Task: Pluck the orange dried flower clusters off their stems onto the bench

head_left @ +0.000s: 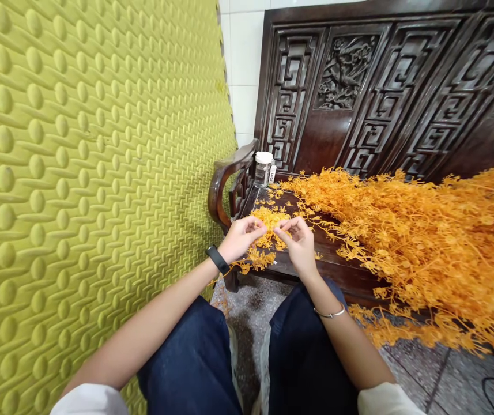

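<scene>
My left hand (243, 236), with a dark band on the wrist, is closed in a pinch. Facing it a short way to the right, my right hand (298, 241) also pinches thumb against forefinger. What sits between the fingertips is too small to make out. Just behind and beneath both hands lies a small heap of orange plastic flower pieces (268, 218) on the dark wooden bench seat (331, 251). An orange sprig (257, 260) trails below my left hand toward the seat's front edge.
A large mass of orange artificial flower stems (428, 230) covers the bench to the right and hangs over its front. A clear jar with a white lid (264, 167) stands by the curved armrest (217, 193). A yellow-green padded wall (100, 173) rises close on the left.
</scene>
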### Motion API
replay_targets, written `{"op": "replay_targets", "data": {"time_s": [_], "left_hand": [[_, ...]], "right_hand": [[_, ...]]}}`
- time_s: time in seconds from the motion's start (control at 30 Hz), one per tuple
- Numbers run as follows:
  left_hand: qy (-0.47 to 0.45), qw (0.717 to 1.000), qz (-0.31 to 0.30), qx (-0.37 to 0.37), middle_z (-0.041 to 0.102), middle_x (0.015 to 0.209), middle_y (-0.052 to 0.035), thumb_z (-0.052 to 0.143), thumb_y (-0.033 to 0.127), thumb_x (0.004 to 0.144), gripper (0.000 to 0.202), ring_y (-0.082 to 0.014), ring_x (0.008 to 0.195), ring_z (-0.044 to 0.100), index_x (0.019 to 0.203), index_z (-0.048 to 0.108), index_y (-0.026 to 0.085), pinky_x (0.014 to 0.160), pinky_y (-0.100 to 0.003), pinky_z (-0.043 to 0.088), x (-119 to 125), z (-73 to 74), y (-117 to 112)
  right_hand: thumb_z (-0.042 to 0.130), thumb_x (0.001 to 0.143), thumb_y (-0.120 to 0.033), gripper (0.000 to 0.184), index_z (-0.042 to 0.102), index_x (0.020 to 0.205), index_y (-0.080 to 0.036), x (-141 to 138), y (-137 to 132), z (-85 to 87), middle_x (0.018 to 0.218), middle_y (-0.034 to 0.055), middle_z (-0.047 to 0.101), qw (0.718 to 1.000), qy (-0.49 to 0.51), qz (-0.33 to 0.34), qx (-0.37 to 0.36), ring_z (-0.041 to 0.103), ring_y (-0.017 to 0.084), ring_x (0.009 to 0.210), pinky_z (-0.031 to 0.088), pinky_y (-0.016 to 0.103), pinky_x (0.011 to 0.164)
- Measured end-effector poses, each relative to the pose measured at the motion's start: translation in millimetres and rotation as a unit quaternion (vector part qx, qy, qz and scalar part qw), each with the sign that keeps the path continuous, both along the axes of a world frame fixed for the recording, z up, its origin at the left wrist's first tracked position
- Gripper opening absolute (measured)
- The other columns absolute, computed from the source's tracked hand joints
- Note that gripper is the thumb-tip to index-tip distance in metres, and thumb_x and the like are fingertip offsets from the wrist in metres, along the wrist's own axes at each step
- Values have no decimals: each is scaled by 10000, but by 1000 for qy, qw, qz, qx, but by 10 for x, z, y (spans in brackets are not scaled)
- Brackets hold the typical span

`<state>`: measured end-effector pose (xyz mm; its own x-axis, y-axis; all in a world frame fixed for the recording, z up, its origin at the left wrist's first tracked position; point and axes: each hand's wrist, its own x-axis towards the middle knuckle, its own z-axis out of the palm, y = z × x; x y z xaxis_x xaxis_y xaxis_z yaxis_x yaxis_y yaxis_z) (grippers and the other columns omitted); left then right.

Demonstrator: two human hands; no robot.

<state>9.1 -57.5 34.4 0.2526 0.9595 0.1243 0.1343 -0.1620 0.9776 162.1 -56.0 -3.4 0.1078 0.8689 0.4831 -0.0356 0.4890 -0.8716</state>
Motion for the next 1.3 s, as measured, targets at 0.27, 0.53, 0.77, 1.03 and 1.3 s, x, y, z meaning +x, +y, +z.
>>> {"op": "replay_targets", "data": {"time_s": [0.27, 0.53, 0.77, 1.03, 1.3], "left_hand": [[137, 980, 65, 130, 537, 633, 27, 554, 126, 726, 77, -96, 590, 466, 661, 521, 152, 599, -230, 354, -57, -45, -6], [125, 971, 160, 130, 568, 629, 30, 559, 80, 702, 92, -101, 594, 513, 651, 535, 153, 606, -226, 389, -33, -73, -63], [97, 970, 179, 136, 566, 615, 29, 552, 66, 692, 105, -103, 586, 515, 640, 537, 156, 596, -225, 391, 51, -106, -94], [-9, 951, 279, 131, 500, 555, 47, 520, 120, 725, 93, -82, 505, 448, 644, 516, 165, 534, -204, 361, -117, -105, 237], [-10, 981, 142, 132, 567, 635, 22, 617, 225, 707, 81, -83, 569, 485, 704, 592, 148, 588, -218, 393, -82, -61, 130]], "right_hand": [[641, 750, -304, 253, 416, 682, -211, -32, -36, -24, 661, -18, 550, 981, -110, 159, -23, 545, 133, 615, 450, 282, 632], [485, 816, -121, 198, 372, 679, -208, -194, -231, -17, 660, -15, 481, 967, -229, 44, 104, 479, 119, 636, 390, 248, 630], [442, 810, -105, 207, 335, 670, -213, -188, -221, -33, 637, -19, 425, 959, -257, 11, 121, 447, 121, 611, 373, 244, 593], [384, 794, -54, 191, 365, 686, -210, -492, -510, -175, 678, 11, 521, 934, -300, 124, 148, 511, 139, 656, 421, 259, 618], [558, 832, -276, 161, 532, 972, -200, -102, -160, -43, 856, 42, 633, 970, -219, -51, 96, 617, 167, 804, 481, 308, 766]]}}
